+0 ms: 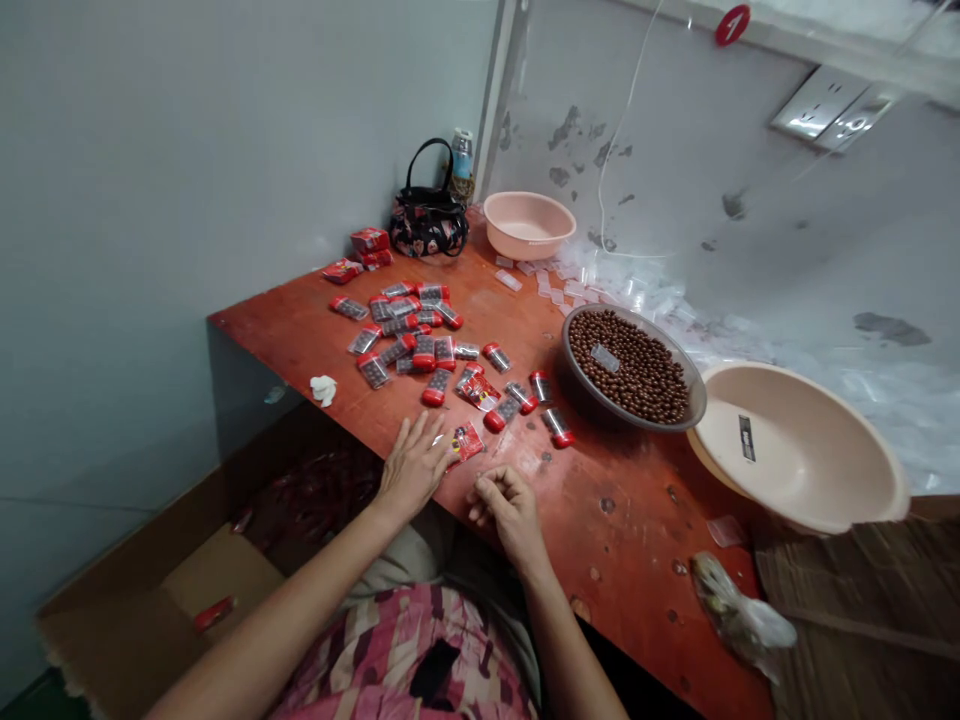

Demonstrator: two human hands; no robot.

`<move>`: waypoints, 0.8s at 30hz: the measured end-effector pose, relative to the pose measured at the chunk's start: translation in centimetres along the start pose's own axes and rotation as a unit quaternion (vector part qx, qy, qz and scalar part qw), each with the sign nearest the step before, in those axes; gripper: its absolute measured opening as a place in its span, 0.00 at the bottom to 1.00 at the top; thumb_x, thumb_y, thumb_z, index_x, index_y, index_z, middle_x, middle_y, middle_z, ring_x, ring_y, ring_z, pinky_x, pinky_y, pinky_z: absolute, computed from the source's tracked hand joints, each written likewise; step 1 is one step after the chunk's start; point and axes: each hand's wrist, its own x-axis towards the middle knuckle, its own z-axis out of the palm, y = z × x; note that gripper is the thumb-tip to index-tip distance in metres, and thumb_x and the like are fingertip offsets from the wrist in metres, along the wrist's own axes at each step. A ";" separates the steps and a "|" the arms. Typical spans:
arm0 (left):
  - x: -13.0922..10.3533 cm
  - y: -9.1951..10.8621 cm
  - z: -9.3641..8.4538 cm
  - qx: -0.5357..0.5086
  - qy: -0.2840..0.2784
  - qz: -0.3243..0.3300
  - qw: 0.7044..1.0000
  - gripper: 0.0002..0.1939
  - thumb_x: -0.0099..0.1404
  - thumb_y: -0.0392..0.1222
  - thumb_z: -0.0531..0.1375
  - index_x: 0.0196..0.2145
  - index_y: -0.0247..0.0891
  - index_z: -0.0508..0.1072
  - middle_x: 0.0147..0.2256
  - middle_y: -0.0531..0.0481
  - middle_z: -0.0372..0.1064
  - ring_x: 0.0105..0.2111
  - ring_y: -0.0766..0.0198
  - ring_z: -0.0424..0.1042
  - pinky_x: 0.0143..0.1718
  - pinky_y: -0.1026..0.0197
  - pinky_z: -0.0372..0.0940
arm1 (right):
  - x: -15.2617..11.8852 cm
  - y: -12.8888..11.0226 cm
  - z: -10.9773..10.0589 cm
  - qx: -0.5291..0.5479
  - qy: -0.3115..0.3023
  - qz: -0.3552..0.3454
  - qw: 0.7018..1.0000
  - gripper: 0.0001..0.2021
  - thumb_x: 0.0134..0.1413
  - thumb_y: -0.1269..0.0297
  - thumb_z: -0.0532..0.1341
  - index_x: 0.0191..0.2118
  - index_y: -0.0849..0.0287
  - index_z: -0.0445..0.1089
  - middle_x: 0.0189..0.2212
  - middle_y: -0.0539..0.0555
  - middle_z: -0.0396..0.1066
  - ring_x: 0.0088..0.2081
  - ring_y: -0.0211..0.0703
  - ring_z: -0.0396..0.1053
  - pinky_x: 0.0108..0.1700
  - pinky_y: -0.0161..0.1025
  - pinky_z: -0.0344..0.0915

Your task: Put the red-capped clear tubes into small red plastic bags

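My left hand (415, 467) lies with its fingers spread at the table's front edge, its fingertips touching a flat red packet (466, 441). To the right, my right hand (506, 505) is curled with thumb and fingers pinched together; whatever it may hold is too small to make out. Beyond my hands, several clear packs with red ends and dark balls inside (373, 371) lie loosely grouped on the red table (600, 560). Another red packet (480, 391) rests among them. A grey bowl (697, 400) of brown balls (630, 365) stands to the right, with a small clear case (605, 358) on top.
Pink basins (529, 215) (802, 440) stand at the back and right. A floral bag (427, 222), a bottle (462, 160) and red packets (370, 240) sit back left. Clear cases (660, 300) line the wall. A knotted plastic bag (739, 610) lies front right; a cardboard box (172, 570) is below left.
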 end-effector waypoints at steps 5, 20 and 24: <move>0.5 -1.5 0.9 0.030 0.019 0.023 0.999 0.12 0.53 0.37 0.59 0.37 0.46 0.73 0.46 0.47 0.67 0.55 0.53 0.52 0.56 0.46 0.34 | 0.3 0.2 -0.6 -0.015 0.008 0.001 1.000 0.09 0.49 0.60 0.58 0.27 0.61 0.63 0.20 0.48 0.66 0.17 0.30 0.62 0.18 0.27 0.57; -0.3 3.6 -1.1 -0.297 -0.052 -0.226 0.926 0.15 0.44 0.37 0.64 0.33 0.38 0.75 0.32 0.48 0.73 0.35 0.56 0.70 0.33 0.64 0.62 | 3.5 -2.1 -1.5 0.027 -0.082 -0.024 0.996 0.13 0.44 0.67 0.60 0.39 0.58 0.63 0.24 0.46 0.65 0.21 0.32 0.61 0.23 0.29 0.59; 0.1 3.0 -1.3 -0.288 -0.220 -0.222 0.905 0.08 0.48 0.42 0.62 0.18 0.33 0.74 0.16 0.52 0.67 0.19 0.65 0.64 0.20 0.66 0.57 | 3.3 -2.7 -2.0 -0.051 -0.142 -0.034 0.988 0.11 0.44 0.68 0.60 0.38 0.59 0.65 0.24 0.46 0.64 0.23 0.32 0.61 0.26 0.29 0.59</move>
